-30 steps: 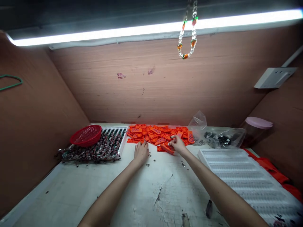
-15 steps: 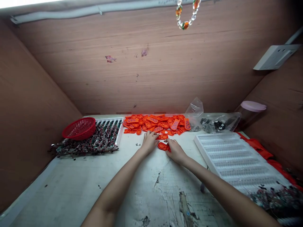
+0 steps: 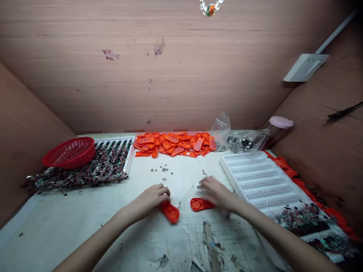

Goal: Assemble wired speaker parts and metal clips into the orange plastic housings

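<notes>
My left hand (image 3: 155, 195) is closed on one end of an orange plastic shell (image 3: 171, 212), which slants toward me over the worn white tabletop. To its right lies a second orange plastic shell (image 3: 197, 204), its round recess facing up. My right hand (image 3: 217, 193) is over the far end of that shell, its fingers smeared by motion, so whether it grips anything is unclear. Small metal pieces (image 3: 164, 169) are scattered beyond the hands, with a few more (image 3: 204, 173) near my right fingertips.
A pile of orange shells (image 3: 176, 144) lies along the back wall. At left, a red basket (image 3: 70, 153) rests on wired parts (image 3: 110, 162) in a tray. Clear bags (image 3: 244, 140), a pink-lidded jar (image 3: 279, 126) and a white ribbed tray (image 3: 255, 177) occupy the right.
Both hands have come back toward me from the pile's front edge, and moved further apart. The two orange shells are nearer too. The camera view has shifted.
</notes>
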`<control>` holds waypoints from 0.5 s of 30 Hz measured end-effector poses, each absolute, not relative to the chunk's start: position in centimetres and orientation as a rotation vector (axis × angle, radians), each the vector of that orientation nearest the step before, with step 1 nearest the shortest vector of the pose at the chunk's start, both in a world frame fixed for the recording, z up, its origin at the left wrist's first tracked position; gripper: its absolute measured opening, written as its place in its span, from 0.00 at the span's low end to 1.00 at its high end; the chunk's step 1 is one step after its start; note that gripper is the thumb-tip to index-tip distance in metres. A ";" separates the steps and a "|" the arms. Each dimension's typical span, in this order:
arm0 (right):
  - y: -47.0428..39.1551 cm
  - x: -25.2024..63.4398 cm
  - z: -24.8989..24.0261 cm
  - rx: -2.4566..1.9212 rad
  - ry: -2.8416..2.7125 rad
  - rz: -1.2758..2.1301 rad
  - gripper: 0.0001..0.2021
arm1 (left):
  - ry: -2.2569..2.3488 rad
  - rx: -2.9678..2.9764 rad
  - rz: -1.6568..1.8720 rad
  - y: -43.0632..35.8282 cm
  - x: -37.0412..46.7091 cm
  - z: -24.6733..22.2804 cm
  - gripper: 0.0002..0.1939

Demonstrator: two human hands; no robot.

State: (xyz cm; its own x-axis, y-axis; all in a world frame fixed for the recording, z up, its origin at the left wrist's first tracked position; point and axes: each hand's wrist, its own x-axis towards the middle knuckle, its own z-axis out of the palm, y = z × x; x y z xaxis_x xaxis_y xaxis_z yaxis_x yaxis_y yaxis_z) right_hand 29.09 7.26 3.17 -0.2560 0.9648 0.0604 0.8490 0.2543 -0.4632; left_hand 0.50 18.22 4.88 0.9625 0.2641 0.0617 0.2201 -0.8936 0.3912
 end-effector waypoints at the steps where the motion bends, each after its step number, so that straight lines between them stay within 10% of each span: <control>1: 9.2 29.5 3.5 -1.768 -2.193 0.362 0.11 | 0.369 2.707 0.174 17.3 -0.5 4.4 0.12; 5: 17.2 29.8 3.7 -1.927 -2.089 0.255 0.11 | 1.023 2.617 0.486 12.6 -1.4 2.6 0.14; 9: 21.5 28.8 1.9 -2.016 -1.992 0.208 0.13 | 1.670 2.529 0.481 7.7 -0.9 1.2 0.41; 15: 21.3 29.1 1.2 -1.949 -1.934 0.221 0.21 | 1.373 2.355 0.521 7.7 -2.6 0.3 0.28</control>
